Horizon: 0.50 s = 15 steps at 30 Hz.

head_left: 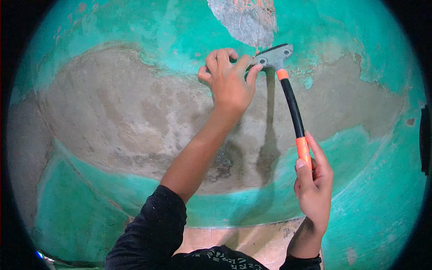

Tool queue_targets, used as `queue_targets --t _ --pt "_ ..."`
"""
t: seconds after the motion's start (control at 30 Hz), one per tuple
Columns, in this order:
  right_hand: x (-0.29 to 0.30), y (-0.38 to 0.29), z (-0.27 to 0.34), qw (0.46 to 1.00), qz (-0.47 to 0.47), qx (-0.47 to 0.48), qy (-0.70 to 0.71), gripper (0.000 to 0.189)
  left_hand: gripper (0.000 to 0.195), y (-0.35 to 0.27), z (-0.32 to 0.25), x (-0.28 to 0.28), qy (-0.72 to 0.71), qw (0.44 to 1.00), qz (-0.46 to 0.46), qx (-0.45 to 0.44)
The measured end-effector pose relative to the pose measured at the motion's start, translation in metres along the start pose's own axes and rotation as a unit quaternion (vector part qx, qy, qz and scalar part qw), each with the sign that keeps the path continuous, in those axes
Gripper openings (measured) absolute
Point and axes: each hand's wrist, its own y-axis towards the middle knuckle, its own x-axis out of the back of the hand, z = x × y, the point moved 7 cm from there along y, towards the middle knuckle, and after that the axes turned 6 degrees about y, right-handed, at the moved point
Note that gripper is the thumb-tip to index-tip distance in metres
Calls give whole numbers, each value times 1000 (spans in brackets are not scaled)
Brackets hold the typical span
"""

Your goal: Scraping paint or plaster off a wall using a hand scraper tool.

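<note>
A long-handled wall scraper stands tilted before the painted wall, its grey metal head [275,56] up and its black shaft [293,104] running down to an orange grip [303,150]. Around that grip the fingers of my right hand [315,189] are closed, with the index finger stretched along it. My left hand [231,81] pinches the left end of the head between thumb and index finger; its other fingers are curled near the wall. Just above the head is a scraped grey patch [249,27] with orange traces. The blade's contact with the wall cannot be made out.
Green paint [175,33] covers much of the wall, around a wide bare plaster area [135,111]. At the wall's foot lies a tiled floor [199,236]. A dark object [424,140] shows at the right rim. Shadows of the arms and scraper fall on the plaster.
</note>
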Motion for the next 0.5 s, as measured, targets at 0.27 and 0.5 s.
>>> queue_targets --t 0.27,0.5 --pt "1 7 1 1000 17 -19 -1 53 22 -3 -3 -1 7 1000 -18 -10" --pt "2 5 -1 1000 6 1 13 53 21 6 -5 3 4 1000 -17 -4"
